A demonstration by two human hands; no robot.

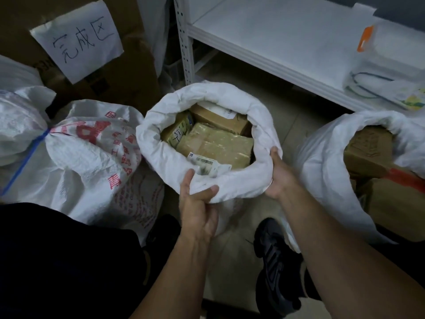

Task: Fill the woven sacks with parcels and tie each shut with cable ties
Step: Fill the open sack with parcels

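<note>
Head view is showing three woven sacks across the middle of the frame, plus part of a fourth at the far left edge. At centre, an open white sack [208, 143] is standing on the floor with its rim rolled outward; at least four parcels are lying inside it: a taped tan box [216, 147] in the middle, a cardboard box [220, 122] behind it, a yellowish packet [178, 130] at the left, and a soft packet with a barcode label [208, 165] against the near rim. Two hands are working that rim. The left hand [197, 203] is gripping the near edge, fingers curled under the roll and thumb over it. The right hand [279, 173] is gripping the right edge, thumb on top of the fold.

At left, a sack with red printing [92, 143] is lying closed, its neck bound with one blue cable tie [25, 162], touching the centre sack. At right, a second open sack [331, 162] is holding brown boxes [368, 150] and standing just beside the centre one.

Open floor is showing only as a narrow strip behind the centre sack and a patch below it, where one dark shoe [273, 261] is standing. A white shelf [287, 38] is closing off the upper right, carrying a clear plastic bag [388, 72]. A brown carton with one handwritten paper sign [78, 40] is filling the upper left.
</note>
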